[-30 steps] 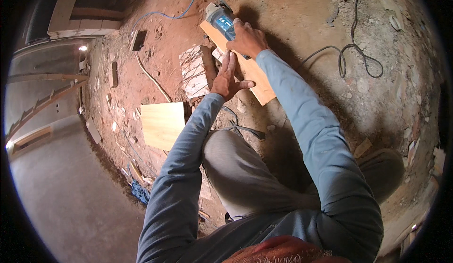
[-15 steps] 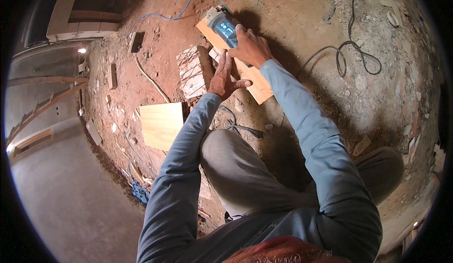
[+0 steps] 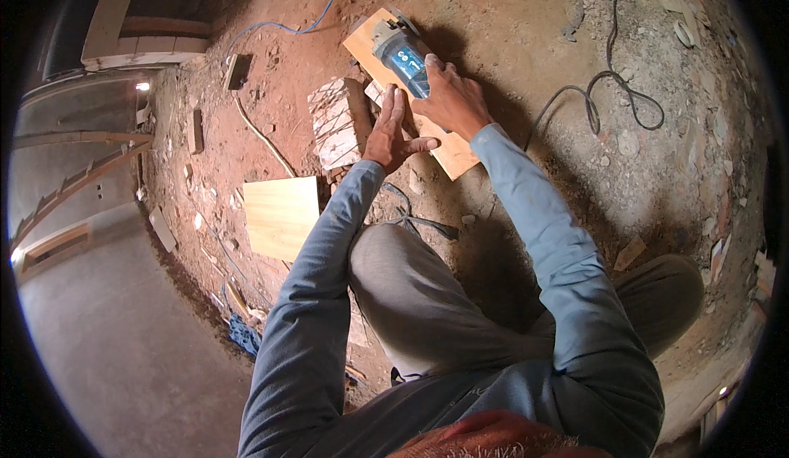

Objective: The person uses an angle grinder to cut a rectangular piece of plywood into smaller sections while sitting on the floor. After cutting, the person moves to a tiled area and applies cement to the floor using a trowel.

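Observation:
My right hand (image 3: 454, 100) is wrapped round the body of a blue angle grinder (image 3: 403, 55) with a grey head. The grinder lies over the far part of a long wood-coloured board (image 3: 456, 158), its disc end near the far right edge; whether the disc touches the board I cannot tell. My left hand (image 3: 389, 139) rests on the left edge of the board, fingers stretched forward and thumb spread to the right, holding nothing. A pale block with criss-cross grooves (image 3: 333, 125) sits just left of that hand, beside the board.
A square wood-coloured panel (image 3: 281, 215) lies left of my left forearm. A dark cable (image 3: 593, 113) loops over the rubble-strewn ground at right. Behind lies a blue cord (image 3: 288, 29). Near my knee is a dark strap-like piece (image 3: 427, 228). Stone and wood scraps are scattered about.
My right hand and the angle grinder have moved right and a little nearer to me. The left hand and the board have barely shifted.

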Available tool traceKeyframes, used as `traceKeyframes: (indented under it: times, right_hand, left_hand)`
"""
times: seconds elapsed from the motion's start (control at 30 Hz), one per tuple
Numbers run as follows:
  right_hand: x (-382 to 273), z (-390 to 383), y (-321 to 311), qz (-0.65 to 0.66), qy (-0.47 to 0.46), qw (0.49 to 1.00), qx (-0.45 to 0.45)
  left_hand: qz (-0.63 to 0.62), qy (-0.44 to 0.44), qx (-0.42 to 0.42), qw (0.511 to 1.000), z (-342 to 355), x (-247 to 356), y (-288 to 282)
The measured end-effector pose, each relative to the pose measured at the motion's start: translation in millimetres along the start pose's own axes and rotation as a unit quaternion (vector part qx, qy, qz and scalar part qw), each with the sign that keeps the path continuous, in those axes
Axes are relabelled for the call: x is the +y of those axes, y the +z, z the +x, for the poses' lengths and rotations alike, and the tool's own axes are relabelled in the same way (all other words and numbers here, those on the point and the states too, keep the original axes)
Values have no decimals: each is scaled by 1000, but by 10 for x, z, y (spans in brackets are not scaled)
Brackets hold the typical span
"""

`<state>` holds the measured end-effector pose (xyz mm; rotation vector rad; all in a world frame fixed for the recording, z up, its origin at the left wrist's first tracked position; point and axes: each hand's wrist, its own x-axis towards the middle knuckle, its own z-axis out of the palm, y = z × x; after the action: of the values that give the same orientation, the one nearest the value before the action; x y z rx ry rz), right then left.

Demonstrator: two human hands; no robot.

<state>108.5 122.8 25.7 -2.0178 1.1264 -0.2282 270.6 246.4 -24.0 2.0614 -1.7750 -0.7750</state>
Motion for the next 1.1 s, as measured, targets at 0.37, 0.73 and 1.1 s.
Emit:
traceKeyframes:
  times: [0.37,0.73,1.1]
  right_hand:
    - [-1,-103,-20,17,-11,1000,-2]
    - [18,40,83,6,-16,999,34]
    - [67,-274,12,11,-12,1000,19]
  left_hand:
    - [-7,3,5,1000,-32,-33,11]
    - [-12,-3,-2,1000,-15,-2,5]
    - [3,11,9,1000,0,-45,37]
